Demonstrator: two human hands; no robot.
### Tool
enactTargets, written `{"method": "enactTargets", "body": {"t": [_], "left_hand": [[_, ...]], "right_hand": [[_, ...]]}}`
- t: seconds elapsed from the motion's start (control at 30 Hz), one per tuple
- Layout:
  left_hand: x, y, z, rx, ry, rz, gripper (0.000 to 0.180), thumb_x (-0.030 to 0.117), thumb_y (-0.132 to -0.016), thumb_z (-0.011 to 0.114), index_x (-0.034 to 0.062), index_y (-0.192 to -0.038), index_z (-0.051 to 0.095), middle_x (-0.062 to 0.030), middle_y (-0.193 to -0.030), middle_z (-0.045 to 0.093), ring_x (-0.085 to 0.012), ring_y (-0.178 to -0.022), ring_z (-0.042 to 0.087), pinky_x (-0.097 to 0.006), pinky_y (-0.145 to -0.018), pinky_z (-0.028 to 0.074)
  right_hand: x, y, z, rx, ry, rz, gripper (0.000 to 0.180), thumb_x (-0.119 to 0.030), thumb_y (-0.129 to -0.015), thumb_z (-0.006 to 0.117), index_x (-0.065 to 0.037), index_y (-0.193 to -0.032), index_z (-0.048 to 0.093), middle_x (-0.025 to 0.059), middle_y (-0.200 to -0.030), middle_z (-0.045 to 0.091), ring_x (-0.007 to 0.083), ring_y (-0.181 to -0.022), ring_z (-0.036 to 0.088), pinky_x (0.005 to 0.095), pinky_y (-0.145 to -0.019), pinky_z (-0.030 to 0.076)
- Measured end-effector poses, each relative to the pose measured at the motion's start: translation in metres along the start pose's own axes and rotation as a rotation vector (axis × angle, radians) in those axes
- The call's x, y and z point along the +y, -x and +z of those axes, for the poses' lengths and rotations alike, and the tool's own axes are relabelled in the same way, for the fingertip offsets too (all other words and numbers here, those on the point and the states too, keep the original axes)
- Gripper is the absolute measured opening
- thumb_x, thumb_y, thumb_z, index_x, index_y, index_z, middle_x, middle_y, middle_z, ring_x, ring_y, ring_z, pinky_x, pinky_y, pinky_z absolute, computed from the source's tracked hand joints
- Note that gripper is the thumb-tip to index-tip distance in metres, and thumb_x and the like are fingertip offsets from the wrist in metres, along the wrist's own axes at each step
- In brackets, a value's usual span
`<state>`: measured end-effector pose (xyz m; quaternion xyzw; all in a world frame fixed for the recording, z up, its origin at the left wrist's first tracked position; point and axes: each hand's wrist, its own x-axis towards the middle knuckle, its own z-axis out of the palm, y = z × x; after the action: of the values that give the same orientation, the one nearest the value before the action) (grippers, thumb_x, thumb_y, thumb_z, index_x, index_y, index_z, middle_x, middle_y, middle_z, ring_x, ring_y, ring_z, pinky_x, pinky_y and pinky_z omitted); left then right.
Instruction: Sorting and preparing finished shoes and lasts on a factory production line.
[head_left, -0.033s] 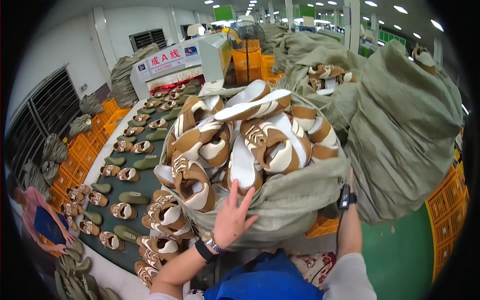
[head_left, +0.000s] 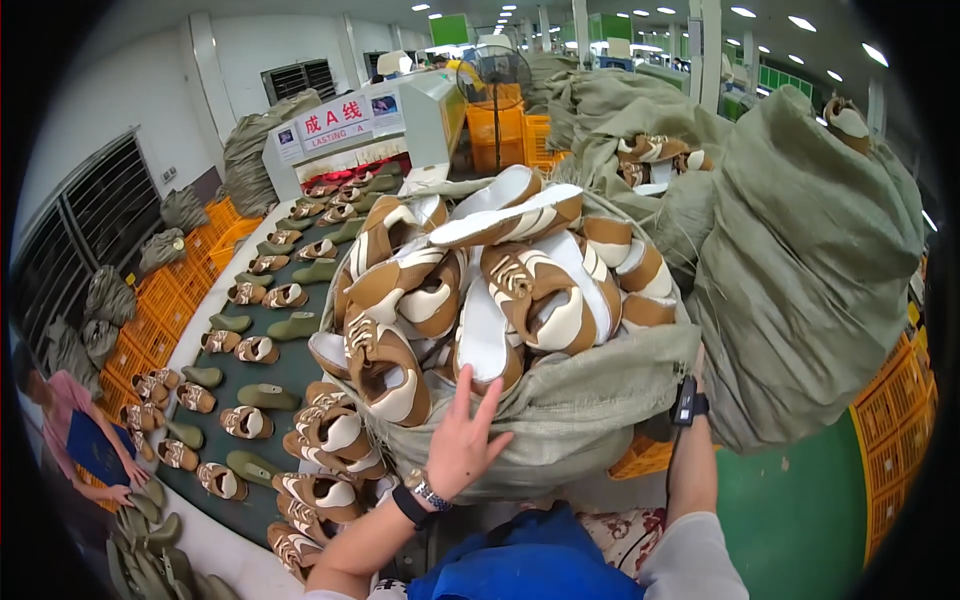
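A grey-green woven sack (head_left: 600, 385) stands before me, heaped with brown and white lace-up shoe uppers (head_left: 535, 290). Some lie with their white undersides up. My left hand (head_left: 468, 440) rests on the near side of the sack, fingers spread, with the fingertips at the toe of one upturned upper (head_left: 487, 345). It holds nothing. My right hand (head_left: 699, 364) reaches along the right side of the sack; its fingers are hidden behind the cloth.
On the left, a dark green conveyor belt (head_left: 290, 355) carries shoe uppers and green shoe lasts (head_left: 268, 396). A person (head_left: 95, 435) sits beyond it near piled lasts. Another large sack (head_left: 800, 290) stands at right, by orange crates (head_left: 895, 440). A fan (head_left: 495, 75) stands behind.
The view has shifted very slightly. Both hands remain at the sack, and the heap of shoe uppers looks the same.
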<state>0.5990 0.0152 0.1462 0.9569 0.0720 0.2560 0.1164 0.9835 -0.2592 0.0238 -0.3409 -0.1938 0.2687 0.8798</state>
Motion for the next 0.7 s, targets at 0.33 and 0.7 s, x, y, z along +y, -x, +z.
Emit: {"method": "enactTargets", "body": {"t": [0.33,0.7], "left_hand": [[-0.02,0.045,0.031,-0.01,-0.04,-0.066,0.04,0.012,-0.071,0.063,0.0073,-0.109,0.054,-0.0072,-0.061,0.053,-0.0256,-0.061,0.053,-0.038,-0.054,0.04],[-0.025,0.119,0.018,-0.464,0.216,0.214,0.017,0.013,-0.065,0.062,0.0063,-0.081,0.06,-0.0104,-0.065,0.058,-0.0283,-0.061,0.058,-0.038,-0.06,0.047]], "right_hand": [[0.018,0.069,0.07,0.297,0.698,0.125,0.051,-0.009,-0.08,0.062,0.002,-0.125,0.04,0.0112,-0.117,0.055,0.0202,-0.1,0.055,0.0313,-0.086,0.044],[0.088,0.1,0.049,0.274,-0.336,0.058,0.036,-0.023,-0.089,0.047,-0.001,-0.117,0.052,0.0122,-0.116,0.057,0.0261,-0.106,0.054,0.0401,-0.094,0.042]]}}
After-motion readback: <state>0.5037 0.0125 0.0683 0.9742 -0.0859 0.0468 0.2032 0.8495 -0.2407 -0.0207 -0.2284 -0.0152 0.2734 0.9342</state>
